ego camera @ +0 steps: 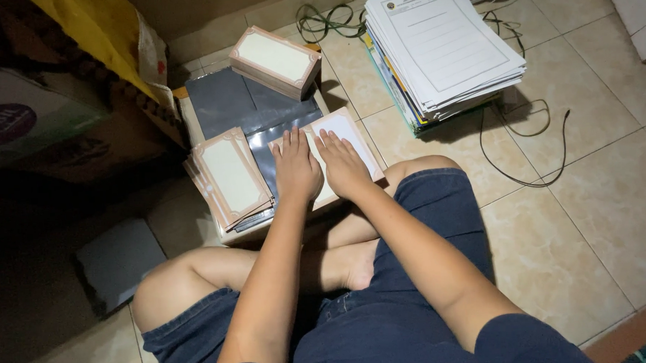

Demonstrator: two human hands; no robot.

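Left hand (296,168) and right hand (342,163): fingers flat, together, gripping nothing, pressing side by side on 1 cream rectangular card with pinkish-brown border (350,134), lying on a glossy dark plastic sheet (241,105), fanned stack of matching cards (230,177) left, bundled block (276,60) behind.

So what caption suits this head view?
Both hands, left and right, press flat on a cream, pink-bordered card beside a matching stack.
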